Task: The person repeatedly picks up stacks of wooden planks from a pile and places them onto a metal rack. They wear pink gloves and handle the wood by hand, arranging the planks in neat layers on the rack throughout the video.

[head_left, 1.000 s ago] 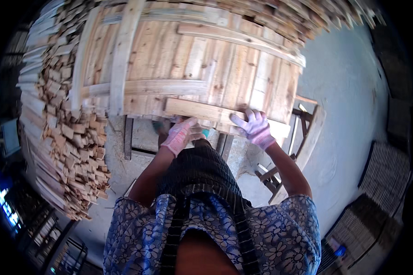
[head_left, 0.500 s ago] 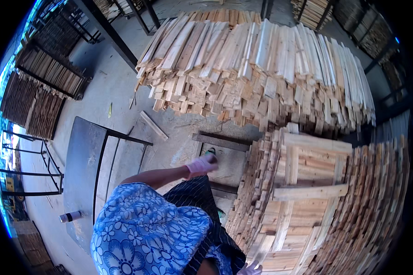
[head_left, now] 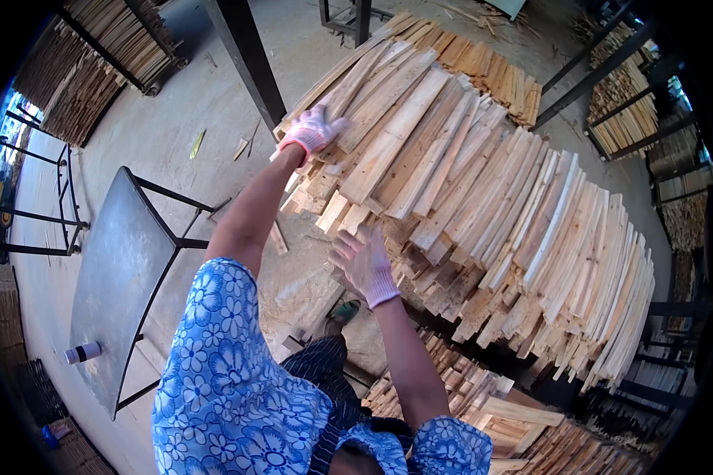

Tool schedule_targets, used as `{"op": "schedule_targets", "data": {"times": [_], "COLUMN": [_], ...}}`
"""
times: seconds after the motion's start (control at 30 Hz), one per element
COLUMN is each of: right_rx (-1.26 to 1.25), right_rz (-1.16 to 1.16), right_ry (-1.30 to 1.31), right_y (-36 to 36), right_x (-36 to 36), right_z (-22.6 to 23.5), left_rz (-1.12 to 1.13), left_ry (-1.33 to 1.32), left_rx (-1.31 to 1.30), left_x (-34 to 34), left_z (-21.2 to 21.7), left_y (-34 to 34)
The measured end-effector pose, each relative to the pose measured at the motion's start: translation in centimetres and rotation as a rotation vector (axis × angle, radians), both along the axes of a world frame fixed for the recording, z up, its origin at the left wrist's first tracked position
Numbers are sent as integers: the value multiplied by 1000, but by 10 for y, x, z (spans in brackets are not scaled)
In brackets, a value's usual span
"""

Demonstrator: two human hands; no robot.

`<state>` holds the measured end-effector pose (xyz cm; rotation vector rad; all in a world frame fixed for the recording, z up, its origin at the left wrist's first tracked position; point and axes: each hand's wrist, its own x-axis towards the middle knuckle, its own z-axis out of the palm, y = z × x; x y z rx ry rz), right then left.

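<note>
My left hand (head_left: pixel 315 131), in a pinkish knit glove, rests with spread fingers on the left end of a large pile of wooden slats (head_left: pixel 436 146). The slats lie side by side on top, with their cut ends toward me. My right hand (head_left: pixel 366 261), gloved the same way and a little blurred, is raised with fingers apart just in front of those near ends. Nothing shows in its grasp; whether its fingertips touch the wood I cannot tell.
To the left stands a dark metal table (head_left: pixel 123 277) with a small cylinder (head_left: pixel 83 353) on it. A black post (head_left: pixel 249 67) rises by the pile's far left corner. Stacked boards with a wooden panel (head_left: pixel 515 423) lie at lower right. More wood stacks (head_left: pixel 79 71) stand on racks behind.
My view has turned toward the slat pile. My left hand has reached forward onto the slats. My right hand has come up from the lower edge to the pile's near side.
</note>
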<state>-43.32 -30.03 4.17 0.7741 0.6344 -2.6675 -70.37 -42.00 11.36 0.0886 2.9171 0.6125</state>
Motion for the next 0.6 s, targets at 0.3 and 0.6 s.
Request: {"op": "schedule_targets", "data": {"times": [0.3,0.6], "right_rx": [-28,96], "right_rz": [-469,-421], "right_ry": [-73,34], "right_y": [-52,-38], "right_x": [-132,-102], "right_z": [-31,8], "left_rz": [-214,-266], "left_ry": [-9,-18], "left_rx": [-30,-9], "left_x": [24,65], "left_z": [-14,5], "left_y": [4,-3]}}
